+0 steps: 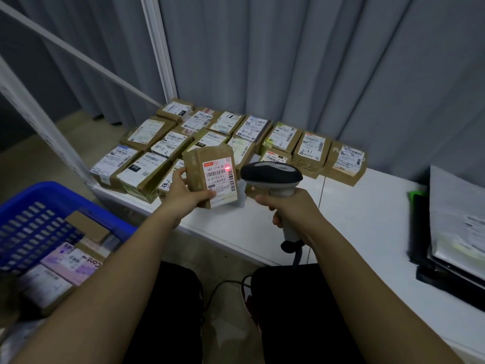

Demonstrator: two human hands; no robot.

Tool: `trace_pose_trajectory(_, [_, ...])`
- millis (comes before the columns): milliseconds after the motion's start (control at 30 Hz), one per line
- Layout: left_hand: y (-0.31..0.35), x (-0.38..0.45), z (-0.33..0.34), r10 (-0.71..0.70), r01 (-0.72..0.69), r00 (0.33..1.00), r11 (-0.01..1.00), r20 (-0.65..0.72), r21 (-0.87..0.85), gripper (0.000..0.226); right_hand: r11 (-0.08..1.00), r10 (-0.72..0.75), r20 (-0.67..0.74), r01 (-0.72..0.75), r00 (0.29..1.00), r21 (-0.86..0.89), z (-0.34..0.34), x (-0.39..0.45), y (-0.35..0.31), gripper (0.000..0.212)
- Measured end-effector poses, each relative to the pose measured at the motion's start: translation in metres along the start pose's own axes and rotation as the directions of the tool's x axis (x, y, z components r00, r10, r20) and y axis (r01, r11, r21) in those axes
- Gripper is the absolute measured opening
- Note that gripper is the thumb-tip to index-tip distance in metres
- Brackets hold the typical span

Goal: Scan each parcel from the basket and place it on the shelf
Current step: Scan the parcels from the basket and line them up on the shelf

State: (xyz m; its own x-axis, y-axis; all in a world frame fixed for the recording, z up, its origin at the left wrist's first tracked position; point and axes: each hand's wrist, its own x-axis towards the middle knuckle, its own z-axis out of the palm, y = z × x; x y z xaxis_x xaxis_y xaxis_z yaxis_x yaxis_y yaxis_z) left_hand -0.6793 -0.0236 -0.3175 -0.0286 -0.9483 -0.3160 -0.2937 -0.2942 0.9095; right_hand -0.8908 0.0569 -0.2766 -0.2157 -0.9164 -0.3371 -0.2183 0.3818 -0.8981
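Parcel (pixel 210 177), gripped in left hand (pixel 183 193); scanner (pixel 271 177), right hand (pixel 286 208) clamped round handle (red dot near right of label): steady, centre on barcode.

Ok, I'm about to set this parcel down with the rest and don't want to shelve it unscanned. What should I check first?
1. Left hand grips the held parcel firmly: ok.
2. Label faces the scanner in the right hand: ok.
3. Red scan dot lies on the barcode: not ok, it sits at the label's top right, above the bars.
4. Scan registered: cannot tell.
5. Free space on the white shelf right of the shelved parcels: ok.
6. More parcels wait in the blue basket: ok.
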Motion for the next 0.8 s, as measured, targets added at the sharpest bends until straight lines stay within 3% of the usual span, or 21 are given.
trace_pose_trajectory(133, [-0.001, -0.006, 0.007, -0.055, 0.058, 0.993, 0.998, 0.101, -0.027, 0.081, 0.995, 0.029, -0.082, -0.021, 0.996, 0.096, -0.01, 0.002, 0.001, 0.018])
trace_pose_trajectory(233, [0.0, -0.01, 0.027, -0.096, 0.106, 0.975, 0.994, 0.201, -0.036, 0.058, 0.973, 0.091, -0.231, -0.037, 0.969, 0.228, -0.032, 0.009, 0.003, 0.016])
trace_pose_trajectory(400, [0.009, -0.003, 0.085, -0.098, 0.088, 0.94, 0.995, 0.328, 0.046, 0.037, 0.904, 0.237, -0.33, -0.082, 0.914, 0.42, -0.068, 0.008, 0.039, 0.011])
trace_pose_trajectory(467, [0.017, 0.007, 0.112, -0.062, 0.04, 0.924, 0.997, 0.377, 0.066, 0.025, 0.878, 0.275, -0.356, -0.081, 0.893, 0.473, -0.078, 0.004, 0.059, 0.008])
trace_pose_trajectory(600, [0.025, 0.033, 0.169, -0.033, -0.026, 0.904, 0.991, 0.426, 0.133, 0.047, 0.853, 0.308, -0.369, -0.083, 0.877, 0.514, -0.096, 0.008, 0.084, 0.007])
trace_pose_trajectory(700, [0.018, 0.046, 0.209, 0.005, -0.083, 0.906, 0.983, 0.423, 0.165, 0.039, 0.83, 0.349, -0.352, -0.113, 0.869, 0.545, -0.104, 0.017, 0.097, 0.007])
trace_pose_trajectory(800, [0.007, 0.054, 0.235, 0.207, -0.347, 0.912, 0.85, 0.355, 0.397, 0.038, 0.795, 0.386, -0.326, -0.132, 0.863, 0.592, -0.11, 0.026, 0.107, 0.007])
